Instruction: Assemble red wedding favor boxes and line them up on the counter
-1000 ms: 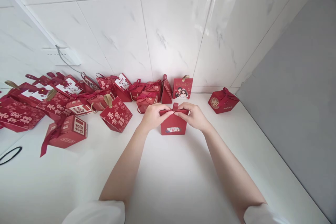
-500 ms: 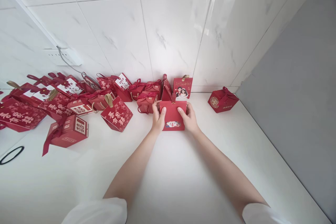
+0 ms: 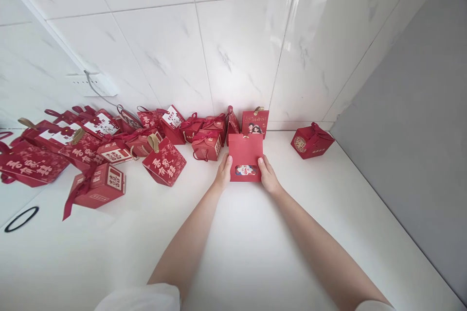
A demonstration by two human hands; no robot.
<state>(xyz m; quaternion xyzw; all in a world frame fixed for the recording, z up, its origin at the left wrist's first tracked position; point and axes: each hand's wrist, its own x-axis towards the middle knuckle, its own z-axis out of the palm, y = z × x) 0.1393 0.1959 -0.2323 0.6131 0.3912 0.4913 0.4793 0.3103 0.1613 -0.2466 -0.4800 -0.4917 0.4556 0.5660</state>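
Observation:
Between my two hands a flat-faced red gift box (image 3: 245,148) stands upright on the white counter. Its front has an oval window near the bottom with a colourful pattern showing. My left hand (image 3: 223,173) grips the left side edge, thumb in front and fingers mostly hidden behind. On the opposite edge my right hand (image 3: 269,174) holds on in the same way. Just behind it is a red box printed with a cartoon couple (image 3: 255,122), partly covered by the held one. A narrow red box (image 3: 232,124) seen edge-on stands close on its left.
Small ribboned red boxes (image 3: 206,145) cluster left of my hands. Several more, including a tilted box with gold writing (image 3: 164,161), spread further left. One hexagonal red box (image 3: 313,141) sits to the right. A black ring (image 3: 22,219) lies at far left; a tiled wall (image 3: 241,58) rises behind.
Both hands have slid down from the upper part of the gift box to its lower side edges. The box's top strap no longer sticks up, and the view has shifted slightly.

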